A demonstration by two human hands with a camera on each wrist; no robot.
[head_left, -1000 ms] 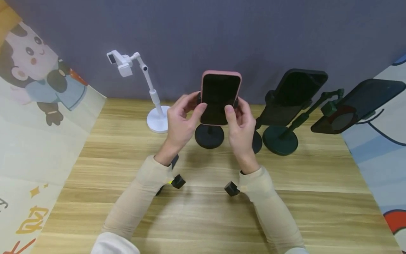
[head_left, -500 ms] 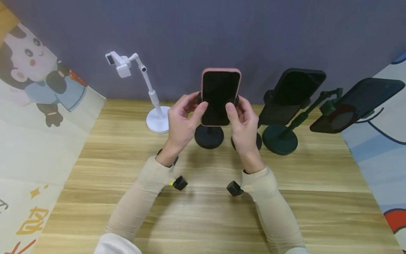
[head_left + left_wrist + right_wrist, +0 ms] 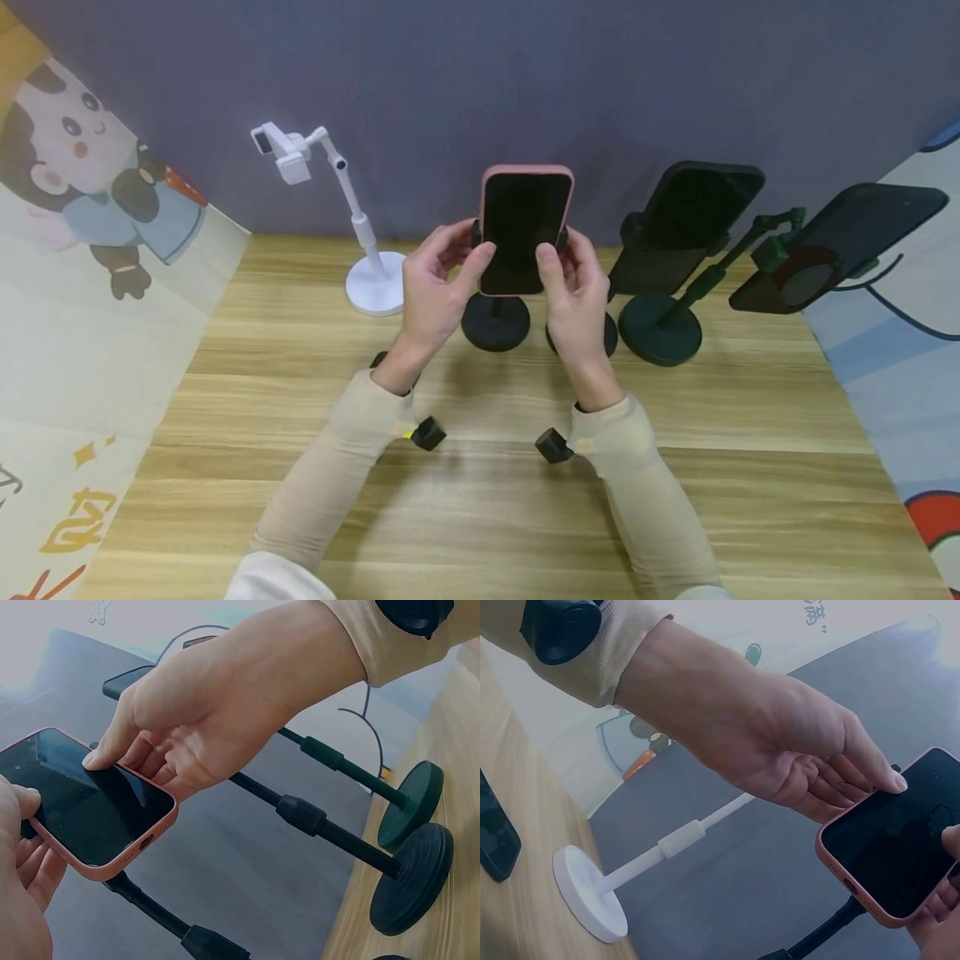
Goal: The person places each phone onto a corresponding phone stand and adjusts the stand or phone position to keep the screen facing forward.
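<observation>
Slate-blue panelling (image 3: 420, 92) stands behind the grip, and far to the grip's left a pale wall (image 3: 67, 350) carries a printed cartoon figure (image 3: 93, 158). Nearer on that side, a white phone stand (image 3: 363, 231) rises from its round base. Next comes the left hand (image 3: 435, 292), fingers curled behind and thumb laid on the screen's edge. Between both hands is the pink-cased smartphone (image 3: 527, 223), held upright with its dark, glossy screen facing the person; corners rounded, a port in its lower edge, black clamp ends showing at both long sides. Just below it sits the round base of a black phone stand (image 3: 495, 323). The right hand (image 3: 577, 296) pinches the opposite edge likewise. Right of the grip, a black smartphone (image 3: 697, 221) leans in its holder, then a dark green stand (image 3: 662, 332) bears a tilted dark smartphone (image 3: 862, 229). Beneath everything spreads a light wood-grain table (image 3: 480, 517).
</observation>
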